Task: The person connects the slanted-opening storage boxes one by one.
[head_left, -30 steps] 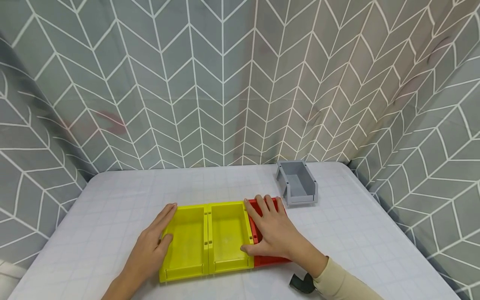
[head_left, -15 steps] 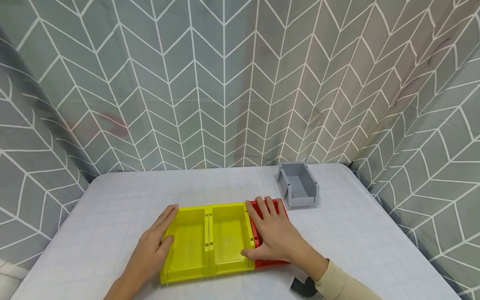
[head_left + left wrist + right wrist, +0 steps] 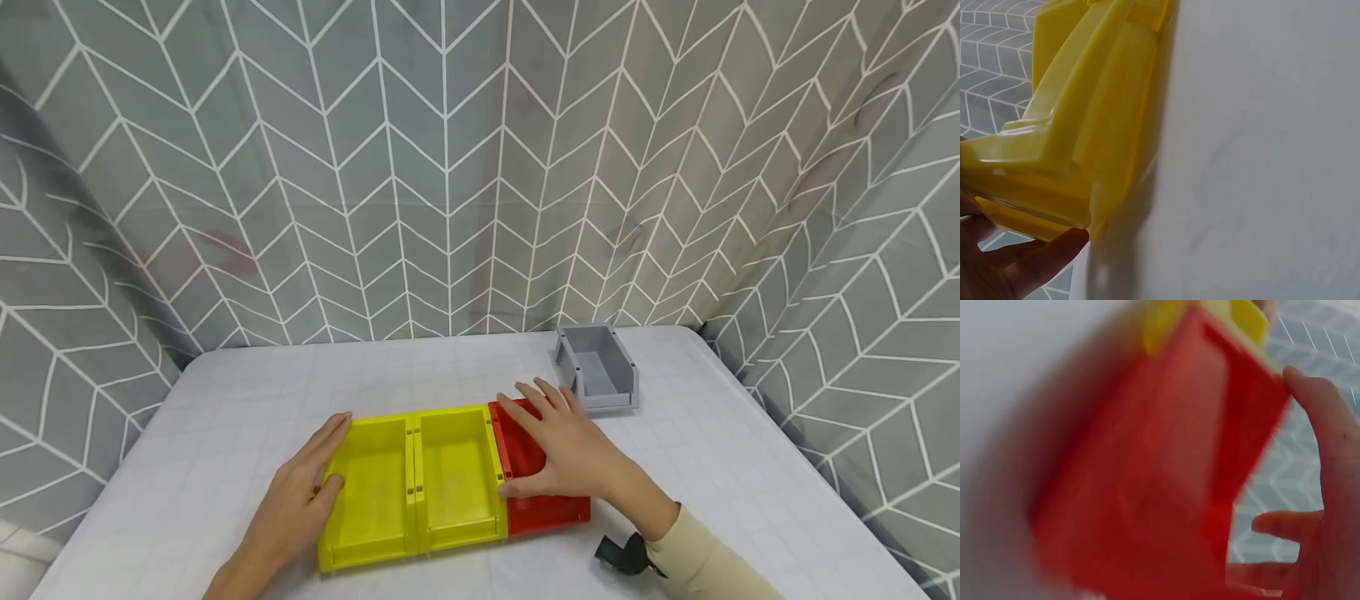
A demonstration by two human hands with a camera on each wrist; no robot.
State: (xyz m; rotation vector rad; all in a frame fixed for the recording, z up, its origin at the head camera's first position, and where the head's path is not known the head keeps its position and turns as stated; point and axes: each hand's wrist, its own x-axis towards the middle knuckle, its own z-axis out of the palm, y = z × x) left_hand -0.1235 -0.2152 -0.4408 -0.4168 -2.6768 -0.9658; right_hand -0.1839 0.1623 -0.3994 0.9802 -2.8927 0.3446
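Note:
Two yellow storage bins stand side by side in the head view, the left one [image 3: 371, 492] and the middle one [image 3: 459, 467]. A red storage bin [image 3: 553, 515] adjoins them on the right, partly hidden by my right hand [image 3: 573, 454]. My left hand [image 3: 292, 500] grips the outer wall of the left yellow bin, thumb over its rim. In the left wrist view, a fingertip [image 3: 1075, 240] presses the bin's corner. Over the red bin, the right hand spreads its fingers, its thumb near the seam with the middle bin. The red bin [image 3: 1166, 469] looks blurred in the right wrist view.
A grey storage bin [image 3: 600, 375] stands behind the red one, near the table's back right. White cloth covers the table [image 3: 187, 442]. Patterned grey curtains [image 3: 450, 167] surround it. A black device [image 3: 624, 555] sits by the right wrist.
My right hand has shifted right and back from the yellow bin's rim, its fingers lifting and spreading. More of the red bin shows. The left hand stays at the left yellow bin.

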